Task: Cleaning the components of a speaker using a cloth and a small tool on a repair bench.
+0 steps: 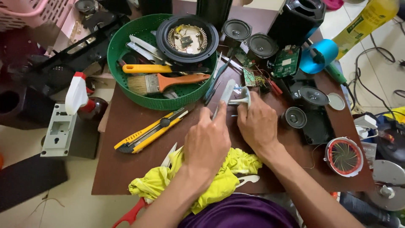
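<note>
**Two hands on a small grey part, mid-worktop**

The left hand (207,141) and the right hand (255,124) meet over the middle of the brown worktop (126,126). The left hand's fingers (220,110) are pressed together around a flat grey strip (227,93) that sticks up and away from the person. The right hand's fingers are pinching a pale grey plastic part (244,98) with a short stem, just beside the strip – whether the two pieces touch cannot be told.

What could go wrong, as a judgement: the grip on both pieces is narrow, so a slip could send the strip's tip towards the right hand. Loose circuit boards (286,62) with thin wires lie just beyond the hands, and a sudden push forward could snag them. The yellow utility knife (149,131) lies near the left wrist, and scissors with red handles (135,211) poke out from under the yellow cloth (211,177) – an elbow dragging the cloth could pull them off the edge.

Containers: the green round basket (116,50) at the back holds a paintbrush (162,83) with an orange handle, a yellow-handled tool (147,68), several metal blades and, resting on its far rim, a black speaker cone (187,39) turned open side up. A pink basket (29,12) sits at the far left corner; its contents are not visible.
</note>
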